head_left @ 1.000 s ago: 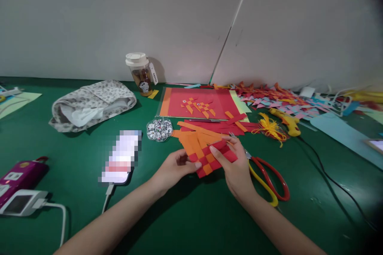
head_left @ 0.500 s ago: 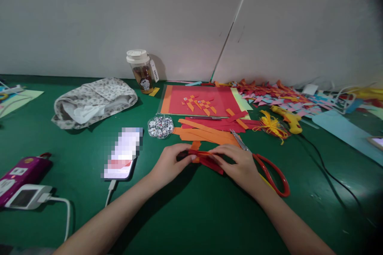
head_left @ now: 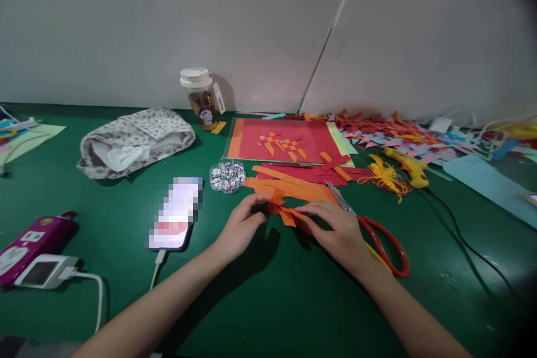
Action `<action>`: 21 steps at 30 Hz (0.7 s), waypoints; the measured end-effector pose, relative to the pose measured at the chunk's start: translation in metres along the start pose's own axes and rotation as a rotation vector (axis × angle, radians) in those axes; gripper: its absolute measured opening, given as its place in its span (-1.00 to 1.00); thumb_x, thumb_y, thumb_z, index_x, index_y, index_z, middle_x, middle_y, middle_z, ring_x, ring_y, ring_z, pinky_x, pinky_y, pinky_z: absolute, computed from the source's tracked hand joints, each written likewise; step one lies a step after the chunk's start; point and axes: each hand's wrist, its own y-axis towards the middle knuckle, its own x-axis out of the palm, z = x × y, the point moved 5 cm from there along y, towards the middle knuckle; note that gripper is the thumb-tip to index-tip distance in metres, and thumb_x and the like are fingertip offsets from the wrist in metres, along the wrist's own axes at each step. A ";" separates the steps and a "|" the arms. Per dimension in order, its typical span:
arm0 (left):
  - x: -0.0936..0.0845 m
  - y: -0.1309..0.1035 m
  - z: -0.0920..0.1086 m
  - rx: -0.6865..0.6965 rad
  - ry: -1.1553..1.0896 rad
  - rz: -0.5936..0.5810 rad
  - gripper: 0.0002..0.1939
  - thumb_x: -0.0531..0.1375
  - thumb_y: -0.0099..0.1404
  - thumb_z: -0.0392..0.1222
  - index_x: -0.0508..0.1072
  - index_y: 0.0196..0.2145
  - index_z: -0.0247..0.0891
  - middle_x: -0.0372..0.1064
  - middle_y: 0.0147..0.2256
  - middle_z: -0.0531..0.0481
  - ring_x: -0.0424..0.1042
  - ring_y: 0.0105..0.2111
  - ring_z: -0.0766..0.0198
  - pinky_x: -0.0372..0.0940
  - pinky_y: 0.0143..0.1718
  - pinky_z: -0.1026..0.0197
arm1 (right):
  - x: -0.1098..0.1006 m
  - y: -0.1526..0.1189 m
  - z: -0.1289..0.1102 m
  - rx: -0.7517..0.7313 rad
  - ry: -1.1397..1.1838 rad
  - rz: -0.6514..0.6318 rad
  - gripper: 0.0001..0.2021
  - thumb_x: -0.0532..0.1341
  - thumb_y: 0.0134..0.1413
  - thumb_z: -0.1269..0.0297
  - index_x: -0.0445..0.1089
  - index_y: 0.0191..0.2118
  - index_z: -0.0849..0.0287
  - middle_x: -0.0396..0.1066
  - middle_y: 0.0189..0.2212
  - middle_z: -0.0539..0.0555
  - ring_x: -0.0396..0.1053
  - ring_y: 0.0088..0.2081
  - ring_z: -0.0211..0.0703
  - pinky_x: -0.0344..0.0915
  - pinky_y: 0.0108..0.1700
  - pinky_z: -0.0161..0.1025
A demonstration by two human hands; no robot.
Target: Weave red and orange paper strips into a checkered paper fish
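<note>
Near the centre of the head view, red and orange paper strips cross each other between my hands. My right hand pinches their right side between thumb and fingers. My left hand is at their left end, its thumb apart from the fingers; the fingertips reach behind the strips, and whether they grip is hard to see. Beyond lie loose orange strips and red strips. Scissors with red handles lie beside my right wrist. Two woven fish shapes rest on a red sheet.
A phone, a purple power strip and a patterned cloth bag lie left. A cup stands behind. A bag of googly eyes, yellow string, a yellow glue gun and a paper pile are also there.
My left thumb has come off the strips and moved slightly left. The strips have turned, showing more orange. The camera view has shifted slightly.
</note>
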 end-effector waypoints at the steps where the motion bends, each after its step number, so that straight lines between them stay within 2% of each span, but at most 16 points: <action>1: 0.001 0.000 0.000 -0.015 -0.032 0.002 -0.68 0.09 0.05 -0.34 0.38 -0.18 -0.27 0.35 -0.10 -0.09 0.32 -0.05 0.14 0.19 -0.02 0.13 | 0.000 -0.001 0.001 0.011 -0.003 0.010 -0.90 0.18 0.10 0.39 0.41 -0.25 0.12 0.51 -0.37 0.06 0.46 -0.34 -0.17 0.40 -0.28 -0.24; 6: 0.004 -0.001 -0.002 -0.076 -0.117 -0.001 -0.73 0.11 0.18 -0.13 0.38 -0.17 -0.24 0.37 -0.13 -0.06 0.34 -0.10 0.15 0.26 -0.10 0.14 | 0.001 -0.004 0.003 0.057 -0.015 0.051 -0.88 0.18 0.09 0.34 0.38 -0.21 0.11 0.52 -0.36 0.05 0.48 -0.32 -0.13 0.42 -0.28 -0.23; 12: 0.010 -0.001 -0.006 -0.071 -0.191 -0.069 -0.75 0.04 0.24 -0.17 0.39 -0.17 -0.27 0.36 -0.11 -0.07 0.34 -0.08 0.18 0.24 -0.01 0.15 | 0.006 -0.004 0.004 0.101 0.036 0.006 -0.86 0.18 0.09 0.32 0.37 -0.19 0.08 0.52 -0.34 0.05 0.49 -0.32 -0.12 0.43 -0.24 -0.19; 21: 0.012 -0.001 -0.003 -0.094 -0.199 -0.067 -0.72 -0.01 0.25 -0.21 0.40 -0.16 -0.30 0.37 -0.06 -0.10 0.32 -0.04 0.16 0.22 0.01 0.13 | 0.007 -0.005 0.004 0.099 0.029 0.016 -0.83 0.20 0.08 0.30 0.35 -0.17 0.08 0.51 -0.34 0.04 0.48 -0.32 -0.12 0.42 -0.24 -0.19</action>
